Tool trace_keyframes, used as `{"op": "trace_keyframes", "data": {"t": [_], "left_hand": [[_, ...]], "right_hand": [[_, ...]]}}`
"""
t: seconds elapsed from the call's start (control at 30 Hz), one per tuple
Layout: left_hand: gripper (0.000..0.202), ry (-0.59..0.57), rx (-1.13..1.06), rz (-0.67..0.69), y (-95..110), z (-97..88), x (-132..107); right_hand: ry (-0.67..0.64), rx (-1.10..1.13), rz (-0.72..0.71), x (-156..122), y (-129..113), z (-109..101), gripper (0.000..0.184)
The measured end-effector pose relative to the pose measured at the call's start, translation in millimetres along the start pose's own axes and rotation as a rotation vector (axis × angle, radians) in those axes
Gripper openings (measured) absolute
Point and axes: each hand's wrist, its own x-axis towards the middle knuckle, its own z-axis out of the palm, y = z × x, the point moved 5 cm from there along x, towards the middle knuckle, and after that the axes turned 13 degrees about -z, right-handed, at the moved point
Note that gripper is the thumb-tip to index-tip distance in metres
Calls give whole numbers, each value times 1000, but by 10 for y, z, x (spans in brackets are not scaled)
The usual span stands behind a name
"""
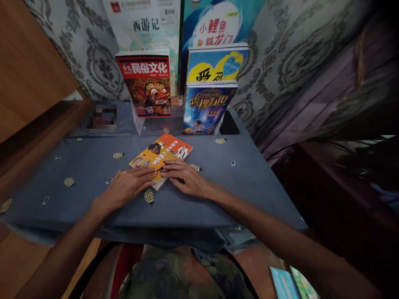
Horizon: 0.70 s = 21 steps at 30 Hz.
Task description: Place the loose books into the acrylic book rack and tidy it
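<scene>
Rests left hand (130, 183) and right hand (187, 178), both loosely outstretched, on orange-yellow paperback (165, 151). Has paperback lying aslant on cloth-covered counter (249, 191), in front of upright red book (148, 89) and dark-blue book (205, 110).

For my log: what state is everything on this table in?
Orange book: closed, lying flat
Left hand: resting on it
Right hand: resting on it
Red book: closed, upright
Navy book: closed, upright
Yellow-blue book: upright
White book: upright
Teal book: upright
Black slab: flat
Tablecloth: spread
Blurred item: unclear
</scene>
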Motion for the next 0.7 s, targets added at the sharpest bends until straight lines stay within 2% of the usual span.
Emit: {"op": "trace_keyframes", "data": {"t": [0.23, 0.33, 0.53, 0.63, 0.7], "left_hand": [[45, -23, -1, -15, -11, -5, 3], [45, -39, 6, -14, 4, -9, 3], [46, -50, -3, -15, 51, -20, -24], [43, -24, -20, -47, 9, -32, 17], [40, 10, -1, -138, -92, -39, 107]], "right_hand": [[-1, -20, -23, 2, -31, -12, 33], [-65, -59, -12, 15, -81, 7, 35], [-273, -175, -47, 39, -267, 57, 40], [-297, -199, -51, 37, -311, 44, 39], [-296, -215, -52, 37, -322, 29, 38]]}}
